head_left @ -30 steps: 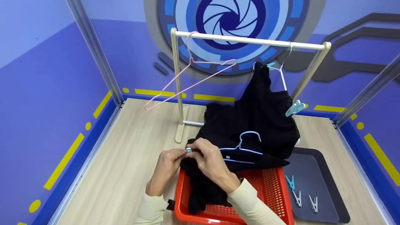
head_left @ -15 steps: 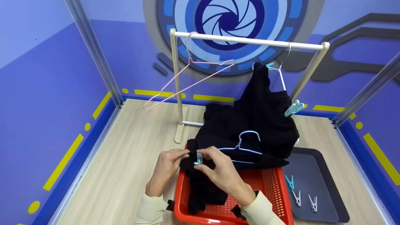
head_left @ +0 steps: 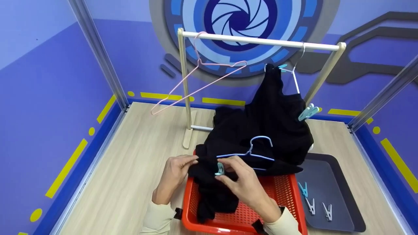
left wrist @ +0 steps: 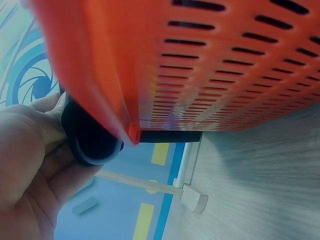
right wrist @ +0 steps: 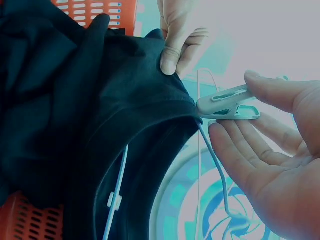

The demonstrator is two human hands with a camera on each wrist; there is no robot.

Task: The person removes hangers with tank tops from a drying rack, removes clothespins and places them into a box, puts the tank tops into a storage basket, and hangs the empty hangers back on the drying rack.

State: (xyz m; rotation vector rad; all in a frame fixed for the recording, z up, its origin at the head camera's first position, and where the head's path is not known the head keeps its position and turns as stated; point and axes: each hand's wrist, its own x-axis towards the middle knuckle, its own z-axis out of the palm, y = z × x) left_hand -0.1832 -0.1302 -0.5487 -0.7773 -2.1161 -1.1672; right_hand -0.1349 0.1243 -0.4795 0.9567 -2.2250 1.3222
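Note:
My left hand (head_left: 174, 173) pinches the edge of a black garment (head_left: 210, 191) draped over a red basket. In the left wrist view, that hand's fingers hold a fold of the dark cloth (left wrist: 87, 132) beside the basket wall. My right hand (head_left: 246, 182) pinches a pale teal clothespin (head_left: 220, 169) by its handles. Seen from the right wrist, the clothespin (right wrist: 230, 102) has its nose against the garment's edge and a hanger's shoulder; whether it bites the cloth is unclear. The light-blue hanger (head_left: 249, 152) lies inside the garment's neck opening, its hook upward.
The red basket (head_left: 281, 192) stands at the front. A grey tray (head_left: 333, 182) on its right holds several clothespins (head_left: 310, 206). Behind, a rack (head_left: 261, 39) bears a pink hanger (head_left: 199, 65) and another black garment (head_left: 274, 114) with a teal clothespin (head_left: 308, 112).
My right hand has moved right from beside the left hand, taking the clothespin along the garment's edge toward the hanger. The left hand keeps its place on the cloth.

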